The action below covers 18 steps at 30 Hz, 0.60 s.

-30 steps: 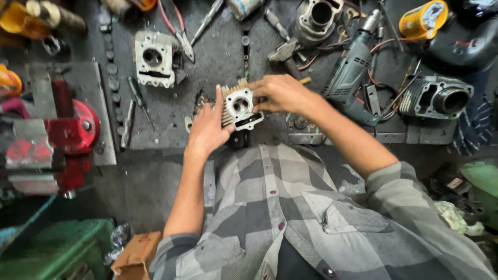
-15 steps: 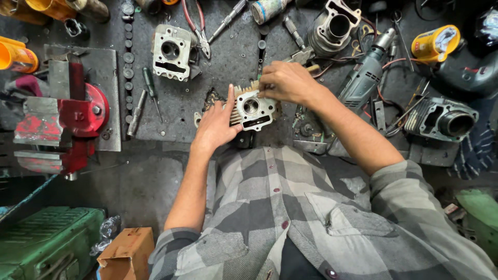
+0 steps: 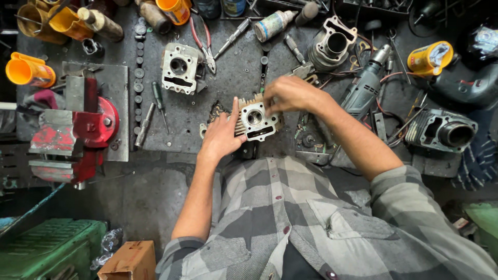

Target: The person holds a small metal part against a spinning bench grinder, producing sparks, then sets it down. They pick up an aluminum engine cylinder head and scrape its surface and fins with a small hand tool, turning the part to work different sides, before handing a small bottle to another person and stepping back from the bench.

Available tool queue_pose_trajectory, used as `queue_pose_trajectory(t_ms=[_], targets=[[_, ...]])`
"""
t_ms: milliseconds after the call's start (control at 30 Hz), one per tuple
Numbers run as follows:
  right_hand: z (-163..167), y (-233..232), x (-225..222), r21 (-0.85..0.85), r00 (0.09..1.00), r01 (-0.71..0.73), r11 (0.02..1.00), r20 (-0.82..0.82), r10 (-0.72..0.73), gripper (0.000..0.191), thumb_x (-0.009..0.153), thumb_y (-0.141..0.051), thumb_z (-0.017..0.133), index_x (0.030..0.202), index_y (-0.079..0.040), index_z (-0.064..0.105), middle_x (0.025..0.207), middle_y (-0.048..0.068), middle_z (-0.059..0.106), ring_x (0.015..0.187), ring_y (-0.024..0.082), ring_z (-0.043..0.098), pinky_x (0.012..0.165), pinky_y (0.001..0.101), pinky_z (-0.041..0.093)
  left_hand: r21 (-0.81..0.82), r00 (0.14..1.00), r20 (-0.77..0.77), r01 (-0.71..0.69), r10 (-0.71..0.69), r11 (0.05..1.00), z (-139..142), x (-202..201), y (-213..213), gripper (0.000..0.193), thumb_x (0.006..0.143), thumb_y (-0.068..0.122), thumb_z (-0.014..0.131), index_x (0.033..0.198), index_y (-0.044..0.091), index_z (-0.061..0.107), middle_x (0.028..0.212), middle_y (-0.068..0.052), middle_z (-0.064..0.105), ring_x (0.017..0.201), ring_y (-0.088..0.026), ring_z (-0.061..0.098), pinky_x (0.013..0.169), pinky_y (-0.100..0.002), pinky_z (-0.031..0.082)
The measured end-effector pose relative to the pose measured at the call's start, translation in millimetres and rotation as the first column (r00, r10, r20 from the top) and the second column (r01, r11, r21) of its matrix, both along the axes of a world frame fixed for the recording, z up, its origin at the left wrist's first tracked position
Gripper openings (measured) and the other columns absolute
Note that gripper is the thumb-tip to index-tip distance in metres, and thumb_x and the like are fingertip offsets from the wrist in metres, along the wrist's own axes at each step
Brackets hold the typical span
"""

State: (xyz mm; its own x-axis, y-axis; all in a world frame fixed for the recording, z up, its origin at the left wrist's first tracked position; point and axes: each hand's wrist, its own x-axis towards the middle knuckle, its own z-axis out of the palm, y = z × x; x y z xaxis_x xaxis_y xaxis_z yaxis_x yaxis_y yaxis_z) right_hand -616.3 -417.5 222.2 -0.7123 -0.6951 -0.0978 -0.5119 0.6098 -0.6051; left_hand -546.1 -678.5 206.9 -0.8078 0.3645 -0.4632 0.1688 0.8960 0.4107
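A finned metal cylinder head [image 3: 256,122] rests on the dark workbench [image 3: 231,67] in the middle of the view. My left hand [image 3: 222,136] grips its left side, thumb up along the fins. My right hand [image 3: 291,95] reaches over its upper right corner, fingers curled on its top edge. Whether something small sits in those fingers is hidden.
A second cylinder head [image 3: 179,67], red-handled pliers [image 3: 202,44] and screwdrivers [image 3: 158,103] lie to the left. A red vise [image 3: 78,127] stands at far left. An engine cylinder [image 3: 332,46], an electric drill [image 3: 365,88], another cylinder [image 3: 446,132], yellow cans [image 3: 429,58] and orange cups [image 3: 28,70] ring the bench.
The view has drifted, so everything sits lower and further right in frame. Both hands stay on the cylinder head, the right hand shifting slightly over its upper right corner.
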Motion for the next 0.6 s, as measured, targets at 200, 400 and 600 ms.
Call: queue_pose_trajectory(t_ms=[200, 400, 600], targets=[[-2.5, 0.2, 1.6, 0.007, 0.999, 0.03, 1.0, 0.027, -0.03, 0.034, 0.073, -0.039, 0.085, 0.091, -0.011, 0.078, 0.094, 0.005, 0.073, 0.096, 0.03, 0.064, 0.08, 0.0448, 0.053, 0.018, 1.0, -0.002, -0.001, 0.001, 1.0, -1.8, 1.3, -1.8, 0.12, 0.075, 0.039, 0.083, 0.164, 0.019, 0.005, 0.125, -0.027, 0.057, 0.118, -0.047, 0.056, 0.101, -0.052, 0.046], [6.0, -2.4, 11.0, 0.007, 1.0, 0.019, 1.0, -0.024, -0.018, 0.027, 0.077, -0.037, 0.084, 0.088, -0.013, 0.077, 0.093, 0.004, 0.072, 0.095, 0.028, 0.064, 0.077, 0.0448, 0.053, 0.034, 1.0, -0.013, 0.003, -0.002, 0.999, -1.4, 1.4, -1.5, 0.121, 0.075, 0.039, 0.083, 0.164, 0.019, 0.005, 0.124, -0.028, 0.057, 0.118, -0.047, 0.056, 0.1, -0.052, 0.046], [8.3, -5.8, 6.0, 0.025, 0.999, 0.029, 0.999, -0.043, -0.028, 0.025, 0.078, -0.035, 0.083, 0.088, -0.013, 0.076, 0.093, 0.006, 0.071, 0.095, 0.029, 0.065, 0.074, 0.0445, 0.053, 0.007, 1.0, 0.012, 0.0, 0.0, 1.0, 3.3, 1.5, -0.2, 0.12, 0.075, 0.038, 0.083, 0.164, 0.02, 0.005, 0.122, -0.027, 0.057, 0.117, -0.046, 0.057, 0.101, -0.052, 0.046]])
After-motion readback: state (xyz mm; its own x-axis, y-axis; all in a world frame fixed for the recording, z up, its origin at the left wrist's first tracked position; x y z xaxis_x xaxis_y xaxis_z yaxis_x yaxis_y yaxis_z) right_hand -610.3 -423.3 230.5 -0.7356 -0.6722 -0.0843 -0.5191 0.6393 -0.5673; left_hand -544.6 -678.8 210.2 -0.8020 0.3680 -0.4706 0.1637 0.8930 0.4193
